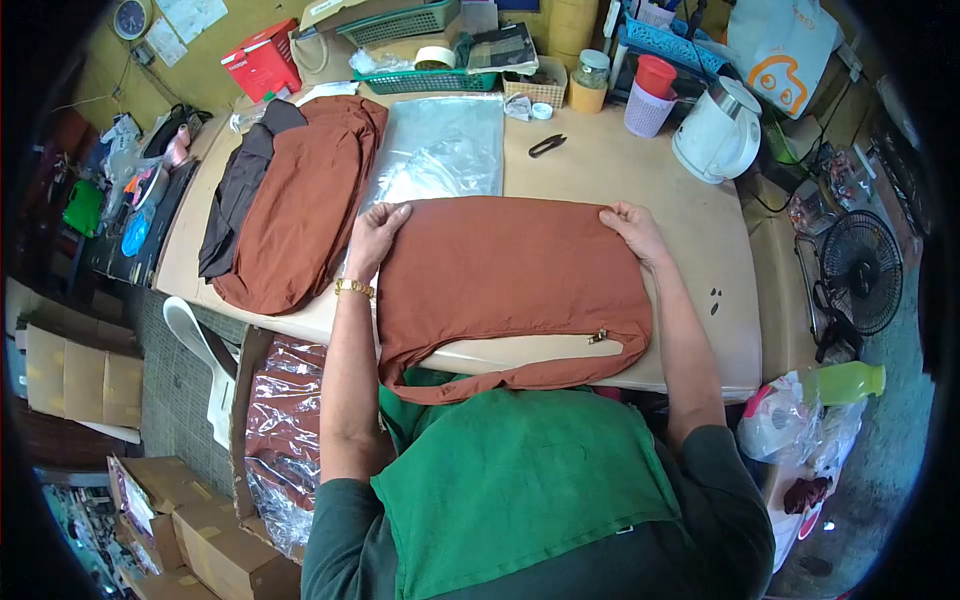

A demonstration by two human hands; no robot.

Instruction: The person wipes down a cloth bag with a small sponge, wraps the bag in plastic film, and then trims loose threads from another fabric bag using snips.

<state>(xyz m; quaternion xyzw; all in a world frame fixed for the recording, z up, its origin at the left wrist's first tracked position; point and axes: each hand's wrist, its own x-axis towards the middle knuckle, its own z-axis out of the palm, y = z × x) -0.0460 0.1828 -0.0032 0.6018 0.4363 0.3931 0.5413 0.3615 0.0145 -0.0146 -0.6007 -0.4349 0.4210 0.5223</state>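
A rust-brown fabric bag (510, 265) with a long strap lies flat across the table in front of me, its strap side hanging towards my lap. My left hand (375, 236) pinches its far left corner, thumb on top. At the far right corner my right hand (634, 232) grips the cloth in the same way. A small metal zip pull (597, 337) shows near the strap's right end. Left of my left hand rests a pile of rust-brown bags (305, 200) with a dark grey one (235, 195) beside it. Clear plastic bags (440, 150) lie just beyond the held bag.
Black thread snips (547, 146) lie on the table (700, 270). A white kettle (718, 130), a purple cup (648, 108) and baskets (430, 80) line the back. An open carton (250, 420) with plastic-wrapped brown goods stands at my left; a fan (860, 270) is at right.
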